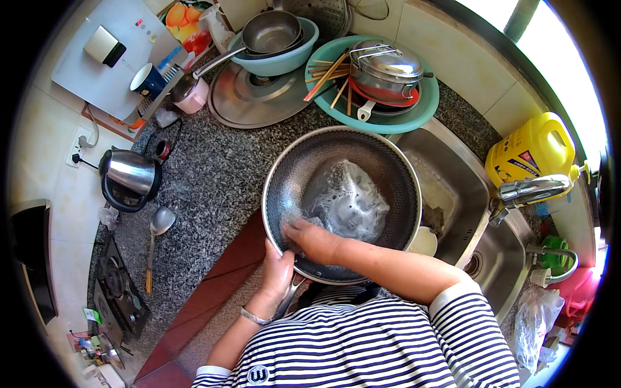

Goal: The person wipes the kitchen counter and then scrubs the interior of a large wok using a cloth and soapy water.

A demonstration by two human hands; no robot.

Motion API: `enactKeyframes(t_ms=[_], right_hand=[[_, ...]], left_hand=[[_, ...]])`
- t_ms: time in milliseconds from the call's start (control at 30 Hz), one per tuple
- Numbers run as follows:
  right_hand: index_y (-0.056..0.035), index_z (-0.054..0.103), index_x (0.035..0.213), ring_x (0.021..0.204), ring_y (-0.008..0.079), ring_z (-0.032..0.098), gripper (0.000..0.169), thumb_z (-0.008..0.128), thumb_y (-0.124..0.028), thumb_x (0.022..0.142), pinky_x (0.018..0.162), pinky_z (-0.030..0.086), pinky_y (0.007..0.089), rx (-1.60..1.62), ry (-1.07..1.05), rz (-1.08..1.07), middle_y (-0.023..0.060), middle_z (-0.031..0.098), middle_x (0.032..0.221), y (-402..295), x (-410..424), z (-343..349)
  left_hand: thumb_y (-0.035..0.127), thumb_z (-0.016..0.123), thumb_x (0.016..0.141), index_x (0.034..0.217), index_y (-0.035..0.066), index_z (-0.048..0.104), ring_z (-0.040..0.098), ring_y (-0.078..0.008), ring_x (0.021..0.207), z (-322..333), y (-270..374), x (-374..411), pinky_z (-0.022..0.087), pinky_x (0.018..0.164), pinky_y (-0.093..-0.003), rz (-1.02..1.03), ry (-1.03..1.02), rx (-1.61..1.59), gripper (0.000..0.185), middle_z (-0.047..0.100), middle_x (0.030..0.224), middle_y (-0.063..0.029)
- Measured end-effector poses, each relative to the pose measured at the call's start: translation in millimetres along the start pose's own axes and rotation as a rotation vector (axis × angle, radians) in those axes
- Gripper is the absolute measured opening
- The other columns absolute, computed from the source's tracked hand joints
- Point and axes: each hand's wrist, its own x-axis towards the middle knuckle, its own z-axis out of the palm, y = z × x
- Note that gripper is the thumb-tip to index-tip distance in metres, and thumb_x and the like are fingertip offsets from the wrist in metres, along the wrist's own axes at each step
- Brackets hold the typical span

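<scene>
A wide wok (388, 160) with a honeycomb-textured inner surface is held tilted before me, beside the sink. Foamy water (351, 203) pools in its middle. My left hand (277, 271) grips the wok's near left rim, thumb over the edge, close to where the metal handle (291, 291) joins. Inside the wok, my right hand (313, 238) presses a greyish scrubbing pad (292, 219) against the left wall. Most of the pad is hidden under the fingers, so its exact kind is unclear.
A double steel sink (465, 165) with a faucet (533, 189) lies right, a yellow detergent jug (529, 150) behind it. A green basin (315, 104) holds pots and chopsticks. A large lid (233, 106), kettle (128, 177) and ladle (162, 220) are on the granite counter (213, 179).
</scene>
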Motion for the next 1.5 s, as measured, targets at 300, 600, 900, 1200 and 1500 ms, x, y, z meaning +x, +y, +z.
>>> enactKeyframes(t_ms=[300,600,900,1200,1500], right_hand=[[-0.0002,0.041,0.105,0.093,0.0458,0.06,0.027,0.054,-0.001,0.08,0.08,0.05,0.0481,-0.07,0.213,0.327,0.0292,0.052,0.108,4,62,-29],[-0.0104,0.058,0.102,0.092,0.0391,0.062,0.02,0.054,-0.008,0.082,0.078,0.051,0.0451,-0.181,0.074,0.254,0.0205,0.058,0.106,-5,15,-63],[-0.0022,0.049,0.1,0.088,0.0424,0.063,0.018,0.053,-0.01,0.085,0.074,0.052,0.049,-0.13,0.047,0.19,0.0244,0.059,0.102,-18,29,-19],[-0.0016,0.047,0.099,0.085,0.0375,0.065,0.017,0.055,-0.002,0.083,0.072,0.053,0.0436,-0.041,0.742,0.611,0.0236,0.061,0.095,37,92,-55],[0.0011,0.053,0.095,0.09,0.0444,0.06,0.017,0.057,-0.003,0.079,0.079,0.049,0.048,0.177,0.644,0.462,0.0273,0.062,0.093,20,97,-31]], left_hand=[[-0.005,0.042,0.084,0.131,0.002,0.033,0.051,-0.0206,0.108,2,6,-6,0.041,0.095,-0.0318,0.002,-0.018,0.066,0.048,0.051,0.121,-0.0134],[0.003,0.048,0.09,0.131,0.004,0.038,0.051,-0.0178,0.107,-13,2,6,0.04,0.096,-0.032,0.006,-0.062,0.152,0.043,0.053,0.12,-0.0103],[-0.001,0.041,0.094,0.14,0.009,0.032,0.046,-0.0183,0.118,0,28,37,0.036,0.101,-0.0321,0.075,0.096,0.254,0.048,0.048,0.131,-0.009],[-0.007,0.044,0.088,0.143,0.009,0.026,0.052,-0.0215,0.115,-3,18,29,0.039,0.099,-0.0315,0.152,0.141,0.288,0.06,0.051,0.131,-0.0141],[-0.007,0.045,0.087,0.144,0.011,0.024,0.052,-0.0234,0.118,-2,22,30,0.04,0.098,-0.0335,0.149,0.119,0.344,0.063,0.051,0.132,-0.0161]])
